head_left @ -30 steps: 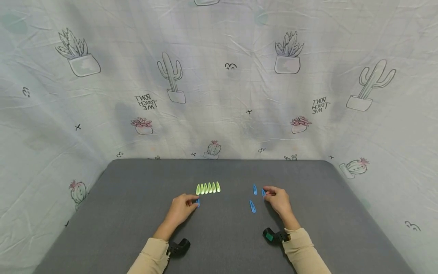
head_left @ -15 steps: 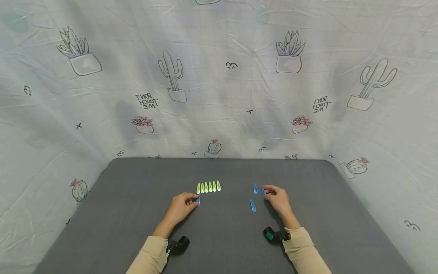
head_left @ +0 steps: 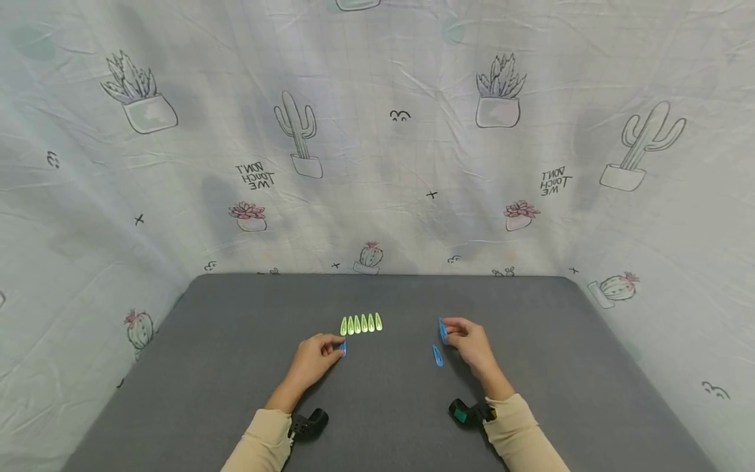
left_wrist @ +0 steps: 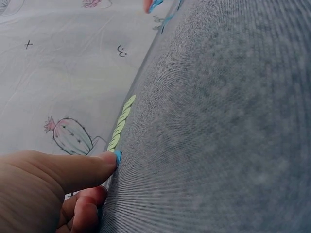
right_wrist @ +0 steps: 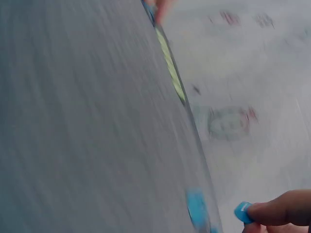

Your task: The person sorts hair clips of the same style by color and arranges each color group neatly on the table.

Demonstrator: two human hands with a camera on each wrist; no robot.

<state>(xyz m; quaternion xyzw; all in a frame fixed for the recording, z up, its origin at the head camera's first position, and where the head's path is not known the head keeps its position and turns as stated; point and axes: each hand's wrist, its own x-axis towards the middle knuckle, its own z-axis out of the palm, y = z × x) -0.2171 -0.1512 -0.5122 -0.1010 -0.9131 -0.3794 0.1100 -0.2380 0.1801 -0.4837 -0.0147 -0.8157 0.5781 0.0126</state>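
My left hand [head_left: 311,359] pinches a blue snap hair clip [left_wrist: 118,158] between thumb and fingers, at the table surface just in front of the leftmost green clip. Most of that clip is covered by the fingertips. A row of several green hair clips [head_left: 362,324] lies side by side beyond it. On the right, my right hand [head_left: 474,347] pinches another blue hair clip [right_wrist: 242,212], which looks lifted off the table in the right wrist view. A loose blue clip [head_left: 438,356] lies nearer to me. Another blue clip overlaps the right fingertips in the head view, so the two are hard to separate.
The grey table [head_left: 389,406] carries the clips near its far half. A pale curtain [head_left: 377,151] printed with cacti hangs behind its back edge and along both sides. Each wrist wears a black camera mount [head_left: 309,425].
My right hand has moved left with its blue clip, up to the clip lying at the back. The left hand stays in place, still pinching its clip.
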